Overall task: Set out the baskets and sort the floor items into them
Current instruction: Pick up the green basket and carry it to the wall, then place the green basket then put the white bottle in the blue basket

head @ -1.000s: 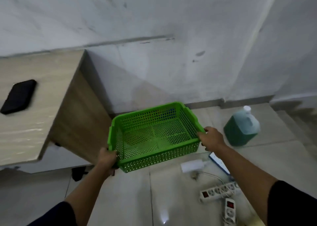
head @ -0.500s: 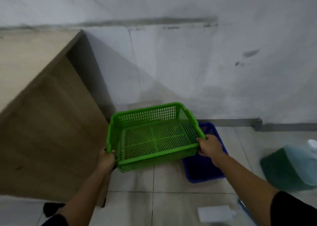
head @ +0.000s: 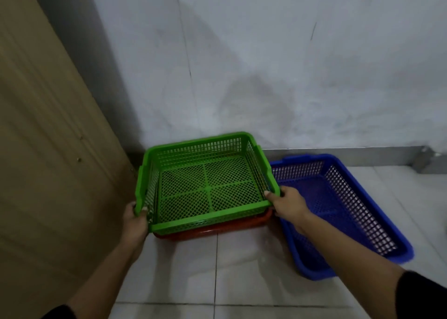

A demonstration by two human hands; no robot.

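A green perforated basket (head: 208, 185) is held low over the tiled floor, close to the wall. My left hand (head: 135, 219) grips its left rim near the front corner, and my right hand (head: 289, 202) grips its right rim. Directly under it shows the edge of a red basket (head: 217, 231), mostly hidden by the green one. To the right, a blue perforated basket (head: 338, 205) lies on the floor with nothing in it.
A wooden cabinet side (head: 48, 149) rises on the left, right beside the green basket. The white wall (head: 266, 76) with a grey skirting strip (head: 350, 155) stands just behind the baskets. Pale floor tiles (head: 217, 282) stretch toward me.
The view has swung left and down as the green basket travelled toward the wall corner. The red basket under it has come into sight, and the green jug has left the view.
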